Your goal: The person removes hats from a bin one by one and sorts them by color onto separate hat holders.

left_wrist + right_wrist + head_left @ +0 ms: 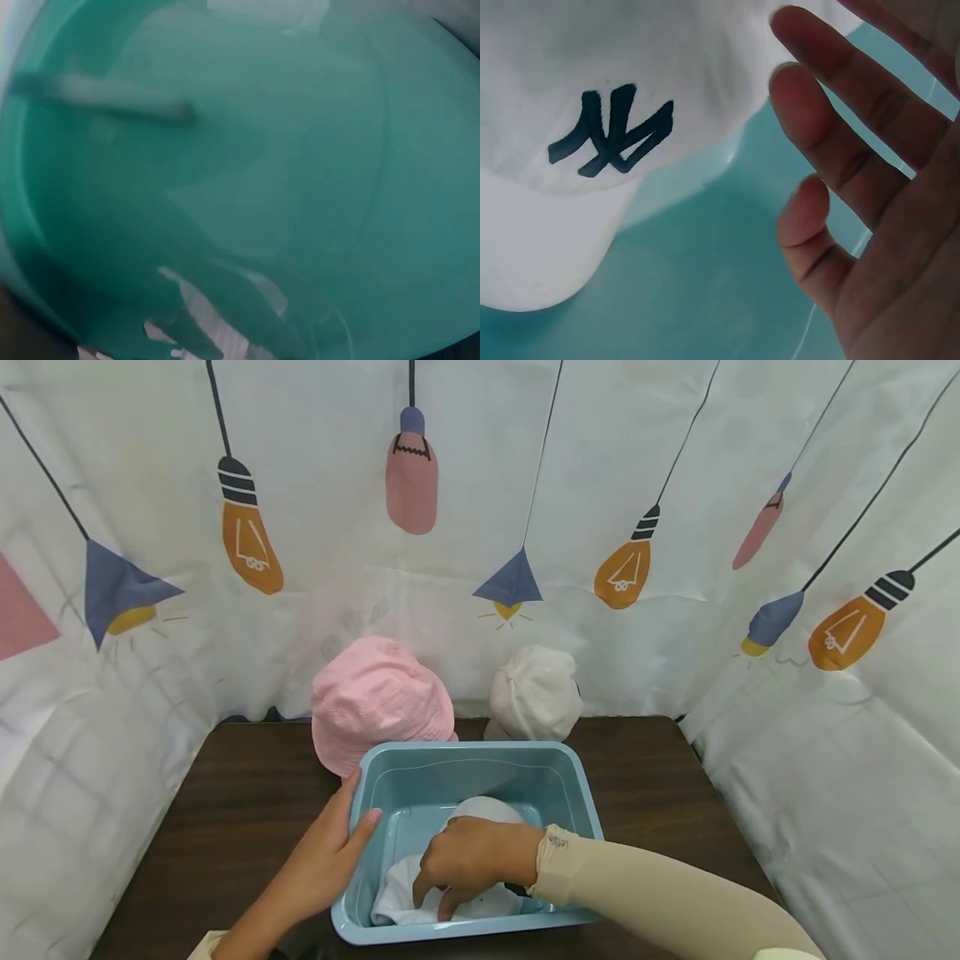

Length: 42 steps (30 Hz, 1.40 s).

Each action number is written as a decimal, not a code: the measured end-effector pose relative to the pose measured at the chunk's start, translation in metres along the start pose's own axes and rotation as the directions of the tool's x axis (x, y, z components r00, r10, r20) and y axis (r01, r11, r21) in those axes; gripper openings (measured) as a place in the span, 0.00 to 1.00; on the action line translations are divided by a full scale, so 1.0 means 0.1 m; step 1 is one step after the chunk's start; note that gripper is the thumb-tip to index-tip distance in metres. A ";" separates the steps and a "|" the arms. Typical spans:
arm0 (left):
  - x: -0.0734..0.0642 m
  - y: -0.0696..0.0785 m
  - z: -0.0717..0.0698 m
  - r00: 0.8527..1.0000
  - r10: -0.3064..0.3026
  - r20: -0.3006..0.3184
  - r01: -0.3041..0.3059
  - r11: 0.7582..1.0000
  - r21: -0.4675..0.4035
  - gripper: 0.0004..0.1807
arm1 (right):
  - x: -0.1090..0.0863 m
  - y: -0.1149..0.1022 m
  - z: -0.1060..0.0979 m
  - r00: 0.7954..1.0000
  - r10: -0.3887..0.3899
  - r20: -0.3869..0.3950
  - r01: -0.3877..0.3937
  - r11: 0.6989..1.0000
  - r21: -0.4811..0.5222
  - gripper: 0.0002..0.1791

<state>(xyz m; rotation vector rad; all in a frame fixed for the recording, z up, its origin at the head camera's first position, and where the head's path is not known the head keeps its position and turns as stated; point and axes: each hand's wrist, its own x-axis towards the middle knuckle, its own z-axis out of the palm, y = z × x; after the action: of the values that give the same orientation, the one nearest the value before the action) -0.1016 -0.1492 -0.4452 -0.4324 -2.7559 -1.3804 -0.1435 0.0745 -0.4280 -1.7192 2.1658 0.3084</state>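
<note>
My left hand [318, 860] grips the left rim of a light blue plastic basin [468, 935], thumb over the inner wall and fingers outside. Close up, the left wrist view shows the basin's glossy wall [300, 150]. My right hand [480, 856] reaches down into the basin over a white cap [697, 52] with a dark interlocking-letter logo [611, 131]. Fingertips lie right at the cap's edge in the right wrist view, the fingers loosely bent. Soft white fabric [397, 893] shows in front of this hand, and a smooth rounded white part [487, 808] behind it.
Behind the basin, a pink bucket hat [378, 693] stands at the left and a cream cap [536, 693] at the right. Everything rests on a dark wooden table [660, 785]. A white curtain [315, 460] with lamp prints surrounds the table's back and sides.
</note>
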 end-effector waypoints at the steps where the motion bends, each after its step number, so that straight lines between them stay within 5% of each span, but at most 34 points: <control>1: -0.01 0.00 0.01 1.000 0.002 -0.004 -0.002 1.000 0.005 0.39 | 0.01 -0.01 0.00 1.000 0.001 0.012 -0.001 1.000 0.003 0.22; 11: -0.05 0.02 0.04 0.999 -0.042 -0.003 0.042 0.999 -0.024 0.36 | 0.06 -0.09 -0.03 0.994 0.021 0.104 -0.035 0.990 0.133 0.15; 23: -0.11 0.04 0.09 0.999 -0.001 -0.032 0.001 1.000 -0.007 0.36 | 0.05 -0.10 0.01 0.973 0.033 0.230 -0.092 0.963 0.252 0.11; 33: -0.10 0.07 0.07 0.999 -0.043 -0.003 0.043 0.999 0.028 0.36 | 0.05 -0.09 -0.05 0.979 0.039 0.202 -0.092 0.961 0.261 0.10; 42: -0.10 0.07 0.05 0.999 -0.042 0.001 0.042 0.999 0.015 0.36 | -0.15 0.06 -0.14 0.998 0.060 0.029 -0.066 0.937 0.343 0.16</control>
<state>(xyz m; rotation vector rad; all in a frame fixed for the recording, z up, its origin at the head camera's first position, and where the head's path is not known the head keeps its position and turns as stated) -0.0898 -0.1439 -0.4445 -0.3763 -2.7902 -1.3675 -0.1480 0.0838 -0.4091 -1.4484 2.1136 -0.0406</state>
